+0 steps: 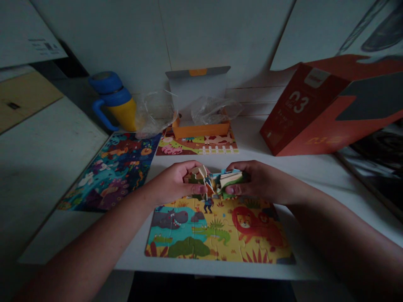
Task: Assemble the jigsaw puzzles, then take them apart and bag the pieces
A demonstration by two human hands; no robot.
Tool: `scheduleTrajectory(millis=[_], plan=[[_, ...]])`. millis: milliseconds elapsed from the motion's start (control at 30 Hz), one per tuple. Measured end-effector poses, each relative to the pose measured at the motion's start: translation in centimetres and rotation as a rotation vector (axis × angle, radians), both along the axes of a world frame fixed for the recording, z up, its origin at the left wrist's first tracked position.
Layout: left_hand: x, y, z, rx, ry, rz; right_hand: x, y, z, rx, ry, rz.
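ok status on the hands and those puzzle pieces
Left hand and right hand both shut on a clump of puzzle pieces. Clump at far edge of the animal puzzle. Sea puzzle lies apart, to the left.

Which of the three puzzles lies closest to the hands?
The yellow lion puzzle, just below the left hand and right hand; the dark blue puzzle lies left, the farm puzzle behind.

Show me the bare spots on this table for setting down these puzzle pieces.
Bare table lies right of the right hand, before the red box, and at the front left below the ocean puzzle. The back is crowded: cup, plastic wrap, orange tray.
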State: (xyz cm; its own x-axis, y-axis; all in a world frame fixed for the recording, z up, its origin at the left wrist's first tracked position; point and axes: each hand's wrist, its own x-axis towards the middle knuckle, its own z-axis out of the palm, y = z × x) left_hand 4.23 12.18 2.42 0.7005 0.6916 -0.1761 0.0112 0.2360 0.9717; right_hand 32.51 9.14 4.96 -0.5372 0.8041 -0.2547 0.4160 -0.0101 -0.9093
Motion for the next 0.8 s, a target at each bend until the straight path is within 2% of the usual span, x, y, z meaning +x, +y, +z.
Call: scheduleTrajectory(millis=[100,267,433,567,700,800], plan=[[-0.2,-0.2,0.3,-0.023,-0.040,-0.013,0.0,-0.1,0.0,-0.042,0.135,0.002],[-0.3,-0.6,1.1,-0.013,-0.055,-0.040,-0.2,-0.3,-0.1,-0.057,0.234,0.020],[-0.2,-0.7,1.5,0.099,0.002,0.151,-0.3,-0.2,-0.2,-0.004,0.292,-0.090],[-1.0,0.2,1.0,0.276,0.119,0.267,0.0,0.1,-0.8,0.083,0.179,-0.182],[-1.5,0.6,0.8,0.581,0.326,0.186,-0.3,0.4,-1.7,0.292,-0.096,-0.296],[-0.6,0.2,0.6,0.806,0.377,0.105,-1.1,0.5,-2.5,0.492,-0.231,-0.335]])
